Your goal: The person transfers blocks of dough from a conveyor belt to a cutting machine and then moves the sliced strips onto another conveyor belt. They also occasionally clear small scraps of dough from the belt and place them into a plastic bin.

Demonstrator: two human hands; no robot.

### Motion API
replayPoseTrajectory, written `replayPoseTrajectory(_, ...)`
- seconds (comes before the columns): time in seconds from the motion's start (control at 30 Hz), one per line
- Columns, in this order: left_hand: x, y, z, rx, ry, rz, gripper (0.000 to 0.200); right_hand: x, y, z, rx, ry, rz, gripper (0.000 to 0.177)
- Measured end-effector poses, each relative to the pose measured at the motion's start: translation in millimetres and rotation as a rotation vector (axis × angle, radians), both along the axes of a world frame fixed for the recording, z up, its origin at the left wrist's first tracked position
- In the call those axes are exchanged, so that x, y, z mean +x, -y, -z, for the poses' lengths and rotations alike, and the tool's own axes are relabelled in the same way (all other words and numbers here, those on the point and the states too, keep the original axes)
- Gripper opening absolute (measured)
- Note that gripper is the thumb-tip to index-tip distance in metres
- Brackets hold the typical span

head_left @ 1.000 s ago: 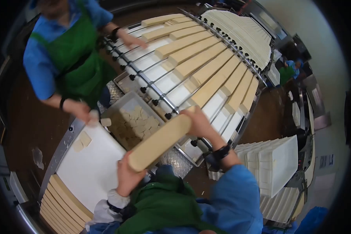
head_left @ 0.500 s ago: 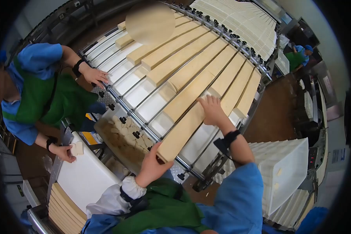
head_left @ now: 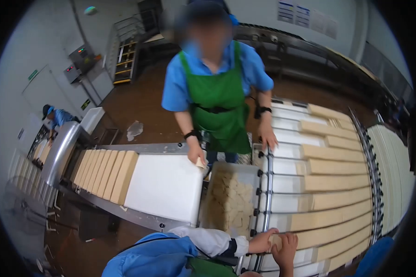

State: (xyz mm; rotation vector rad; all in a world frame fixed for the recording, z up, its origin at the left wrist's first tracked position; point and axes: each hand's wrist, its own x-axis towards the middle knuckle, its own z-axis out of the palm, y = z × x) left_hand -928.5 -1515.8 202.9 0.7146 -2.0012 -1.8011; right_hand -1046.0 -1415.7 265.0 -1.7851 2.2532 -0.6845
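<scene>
Left hand [head_left: 262, 241] and right hand [head_left: 285, 248] sit side by side at the bottom edge, both grasping the near end of a long tan slab [head_left: 330, 234], which lies on the rod rack [head_left: 284, 184] beside other slabs [head_left: 337, 166]. Just beyond the left hand, a bin of offcuts [head_left: 229, 198] sits between the rack and a white belt [head_left: 164, 184]. Farther off, a co-worker in a green apron [head_left: 215, 99] rests one hand on the rack and holds a small piece [head_left: 199, 161] at the belt's edge.

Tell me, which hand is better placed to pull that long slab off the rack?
Left, probably: the left hand grips the slab at its near end, while the right hand only rests on top beside it.
</scene>
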Motion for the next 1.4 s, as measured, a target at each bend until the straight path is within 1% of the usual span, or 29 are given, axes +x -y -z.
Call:
replayPoseTrajectory(0.03, -2, 4, 10, 0.051, 0.053, 0.032, 0.051, 5, 1, -2, -0.040, -0.059, 0.006, 0.048)
replayPoseTrajectory(0.07, 4, 15, 1, 0.042, 0.099, 0.045, 0.051, 10, 3, -4, -0.079, -0.123, 0.023, 0.044)
replayPoseTrajectory(0.13, 27, 34, -39, 0.030, 0.191, 0.098, 0.052, 14, 4, 3, -0.006, -0.053, 0.081, 0.051)
replayPoseTrajectory(0.17, 44, 51, -70, 0.108, 0.281, 0.166, 0.051, 16, 6, 4, 0.028, -0.018, 0.117, 0.055)
replayPoseTrajectory(0.23, 68, 65, -44, 0.382, 0.027, 0.036, 0.058, 33, 13, 1, 0.064, -0.147, 0.179, 0.065)
replayPoseTrajectory(0.27, 83, 75, -49, 0.330, -0.010, -0.043, 0.061, 40, 15, 0, 0.083, -0.211, 0.213, 0.071)
replayPoseTrajectory(0.3, 101, 86, -54, 0.277, -0.047, -0.122, 0.065, 41, 14, 8, 0.212, -0.194, 0.249, 0.086)
replayPoseTrajectory(0.37, 133, 107, -48, -0.033, 0.122, -0.232, 0.065, 43, 13, 17, 0.223, -0.251, 0.355, 0.092)
replayPoseTrajectory(0.4, 148, 115, -45, -0.014, 0.144, -0.259, 0.064, 42, 13, 19, 0.229, -0.280, 0.406, 0.095)
replayPoseTrajectory(0.5, 195, 130, -34, 0.025, 0.240, -0.352, 0.062, 45, 12, 21, 0.238, -0.260, 0.510, 0.097)
replayPoseTrajectory(0.57, 224, 135, -28, 0.020, 0.327, -0.428, 0.061, 49, 16, 17, 0.271, -0.246, 0.529, 0.095)
replayPoseTrajectory(0.6, 237, 137, -24, 0.043, 0.308, -0.483, 0.061, 50, 20, 14, 0.288, -0.244, 0.537, 0.094)
replayPoseTrajectory(0.7, 279, 142, -10, 0.104, 0.254, -0.647, 0.061, 62, 58, 0, 0.109, -0.342, 0.337, 0.080)
replayPoseTrajectory(0.77, 309, 143, 12, 0.123, 0.223, -0.754, 0.059, 85, 100, -18, -0.042, -0.257, 0.125, 0.081)
replayPoseTrajectory(0.83, 336, 144, 6, 0.097, 0.245, -0.858, 0.058, 118, 157, -15, -0.100, -0.162, -0.069, 0.072)
replayPoseTrajectory(0.87, 351, 145, 5, 0.067, 0.274, -0.914, 0.058, 140, 183, -15, -0.114, -0.140, -0.151, 0.064)
replayPoseTrajectory(0.9, 367, 146, 9, 0.087, 0.246, -0.982, 0.058, 166, 208, -13, -0.128, -0.115, -0.234, 0.056)
replayPoseTrajectory(0.93, 384, 145, 12, 0.103, 0.218, -1.053, 0.058, 192, 232, -11, -0.156, -0.046, -0.333, 0.055)
replayPoseTrajectory(0.97, 398, 144, -1, 0.116, 0.252, -1.119, 0.060, 222, 259, -9, -0.194, 0.028, -0.428, 0.053)
replayPoseTrajectory(1.0, 417, 143, 4, 0.100, 0.308, -1.179, 0.061, 251, 286, -11, -0.137, 0.079, -0.498, 0.051)
replayPoseTrajectory(1.03, 438, 144, 14, 0.084, 0.364, -1.233, 0.063, 278, 311, 2, -0.153, 0.169, -0.586, 0.050)
replayPoseTrajectory(1.1, 476, 147, 17, 0.065, 0.458, -1.348, 0.067, 339, 356, 21, -0.124, 0.264, -0.678, 0.049)
replayPoseTrajectory(1.2, 523, 152, 31, -0.036, 0.590, -1.488, 0.069, 427, 421, 61, -0.090, 0.304, -0.761, 0.051)
replayPoseTrajectory(1.23, 539, 153, 40, -0.078, 0.525, -1.493, 0.070, 455, 442, 71, -0.077, 0.299, -0.775, 0.053)
replayPoseTrajectory(1.3, 562, 157, 48, -0.005, 0.483, -1.470, 0.073, 491, 472, 80, 0.035, 0.253, -0.787, 0.059)
replayPoseTrajectory(1.33, 570, 162, 52, 0.030, 0.461, -1.457, 0.075, 515, 489, 84, 0.038, 0.185, -0.772, 0.062)
replayPoseTrajectory(1.4, 582, 168, 53, 0.225, 0.414, -1.393, 0.081, 559, 517, 92, 0.046, 0.049, -0.747, 0.067)
